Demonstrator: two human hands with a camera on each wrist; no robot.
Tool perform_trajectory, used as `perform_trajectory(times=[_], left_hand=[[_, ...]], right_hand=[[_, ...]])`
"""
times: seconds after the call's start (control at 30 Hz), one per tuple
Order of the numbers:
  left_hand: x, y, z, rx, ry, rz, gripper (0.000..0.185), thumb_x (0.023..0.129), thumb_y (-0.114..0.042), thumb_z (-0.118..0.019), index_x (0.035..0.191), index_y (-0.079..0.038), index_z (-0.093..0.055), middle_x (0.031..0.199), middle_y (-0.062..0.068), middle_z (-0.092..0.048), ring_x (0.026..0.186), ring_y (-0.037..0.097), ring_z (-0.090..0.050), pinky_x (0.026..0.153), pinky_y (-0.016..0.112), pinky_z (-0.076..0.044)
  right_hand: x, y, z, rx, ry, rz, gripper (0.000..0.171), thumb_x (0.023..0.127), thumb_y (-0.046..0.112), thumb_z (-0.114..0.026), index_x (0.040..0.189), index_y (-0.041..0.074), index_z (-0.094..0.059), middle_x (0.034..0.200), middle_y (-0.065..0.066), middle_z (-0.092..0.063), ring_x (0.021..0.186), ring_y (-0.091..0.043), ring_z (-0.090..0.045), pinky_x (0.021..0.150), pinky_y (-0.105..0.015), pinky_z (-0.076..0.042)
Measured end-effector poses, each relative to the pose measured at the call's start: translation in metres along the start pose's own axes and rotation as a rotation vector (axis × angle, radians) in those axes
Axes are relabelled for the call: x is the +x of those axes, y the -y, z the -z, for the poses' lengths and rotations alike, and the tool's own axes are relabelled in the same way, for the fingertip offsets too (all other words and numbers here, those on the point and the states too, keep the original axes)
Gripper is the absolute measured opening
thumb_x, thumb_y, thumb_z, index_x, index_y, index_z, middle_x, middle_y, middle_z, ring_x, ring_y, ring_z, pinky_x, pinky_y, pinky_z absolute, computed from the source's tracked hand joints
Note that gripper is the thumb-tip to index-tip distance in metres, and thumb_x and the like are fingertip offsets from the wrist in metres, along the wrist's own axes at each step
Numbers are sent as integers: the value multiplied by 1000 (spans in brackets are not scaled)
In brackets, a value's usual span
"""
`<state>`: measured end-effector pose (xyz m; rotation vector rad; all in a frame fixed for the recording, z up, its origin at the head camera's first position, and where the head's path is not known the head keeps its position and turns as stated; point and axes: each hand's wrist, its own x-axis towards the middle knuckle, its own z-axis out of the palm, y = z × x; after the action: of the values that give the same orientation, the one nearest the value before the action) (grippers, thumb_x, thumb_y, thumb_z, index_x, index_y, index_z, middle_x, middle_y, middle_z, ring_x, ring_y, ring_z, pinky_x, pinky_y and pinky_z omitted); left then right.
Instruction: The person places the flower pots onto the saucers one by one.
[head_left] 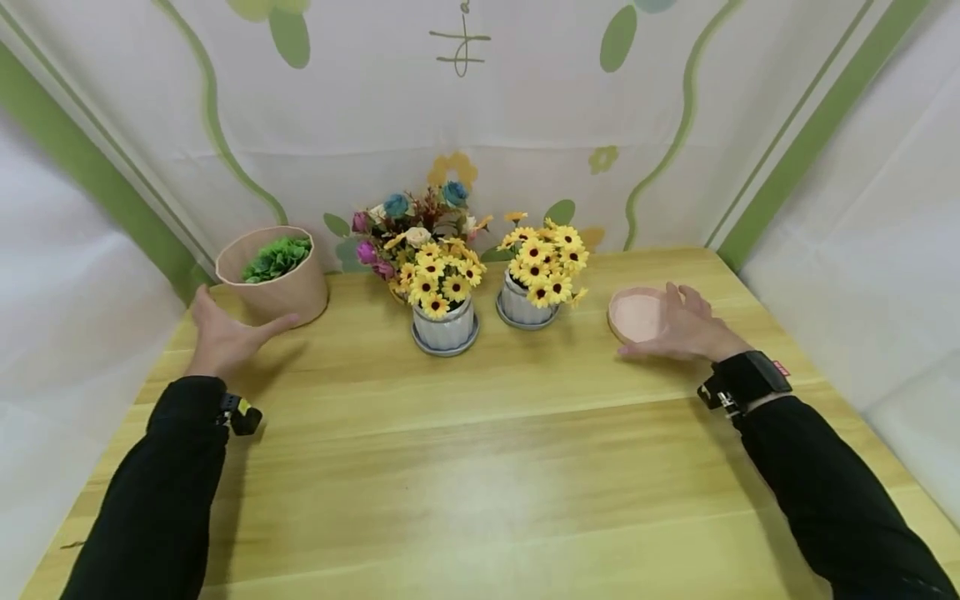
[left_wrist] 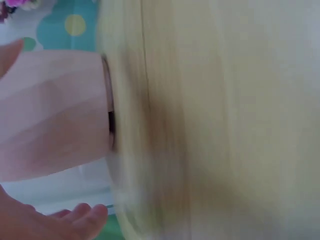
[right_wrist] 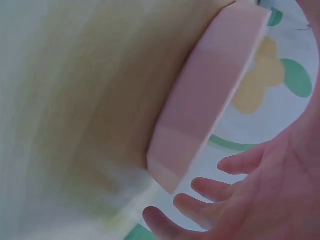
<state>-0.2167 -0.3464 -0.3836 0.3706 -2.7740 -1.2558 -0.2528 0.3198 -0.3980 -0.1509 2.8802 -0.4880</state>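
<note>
At the far left of the wooden surface (head_left: 480, 467) stands a pink pot (head_left: 277, 285) with a green plant inside. The left hand (head_left: 221, 333) is spread just in front of this pot, fingers straight and thumb reaching toward its base; it grasps nothing, and whether it touches the pot cannot be told. In the middle stand two small white pots with yellow flowers (head_left: 442, 287) (head_left: 538, 271), with a mixed bouquet (head_left: 408, 229) behind them. Further right lies a pink saucer (head_left: 636, 314), flat on the surface. The right hand (head_left: 686, 327) is at the saucer's right edge, fingers relaxed and spread, not closed around it.
</note>
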Motion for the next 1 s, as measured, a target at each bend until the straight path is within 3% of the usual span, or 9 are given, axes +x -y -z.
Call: perform_trajectory(times=[0.07, 0.27, 0.53, 0.67, 1.0], left_hand=[[7, 1, -7, -39, -12, -12, 138, 91, -56, -76, 162, -11, 33, 173, 23, 27, 163, 45, 13, 132, 69, -8], [19, -5, -24, -215, -96, -102, 129, 86, -36, -88, 167, -23, 11, 176, 10, -2, 163, 31, -13, 135, 52, -17], [26, -13, -25, -322, -133, -46, 126, 90, -38, -83, 165, -28, 18, 177, 4, 4, 165, 22, -9, 137, 41, -15], [28, -14, -26, -342, -157, -46, 123, 90, -37, -83, 165, -28, 13, 177, 3, 0, 164, 19, -12, 136, 37, -16], [17, -31, -29, -401, -169, -52, 117, 90, -30, -83, 166, -22, 6, 177, 6, -3, 164, 19, -13, 137, 37, -16]], right_hand=[[4, -4, -5, 9, 8, 9, 154, 70, 78, -83, 164, -11, 1, 167, -43, -4, 150, -68, -11, 109, -87, -29], [13, -7, -9, -48, 2, 11, 150, 69, 80, -82, 158, -17, -11, 154, -48, -24, 138, -66, -30, 102, -81, -41], [20, -7, -3, -76, -4, -12, 143, 70, 81, -80, 152, -19, -21, 142, -46, -32, 128, -62, -34, 93, -75, -48], [23, -8, -2, -76, -7, -3, 139, 70, 80, -81, 150, -19, -26, 141, -45, -34, 125, -60, -34, 90, -69, -49], [25, -8, 0, -72, 21, -5, 138, 69, 79, -82, 149, -19, -26, 135, -43, -35, 121, -59, -33, 90, -65, -47]])
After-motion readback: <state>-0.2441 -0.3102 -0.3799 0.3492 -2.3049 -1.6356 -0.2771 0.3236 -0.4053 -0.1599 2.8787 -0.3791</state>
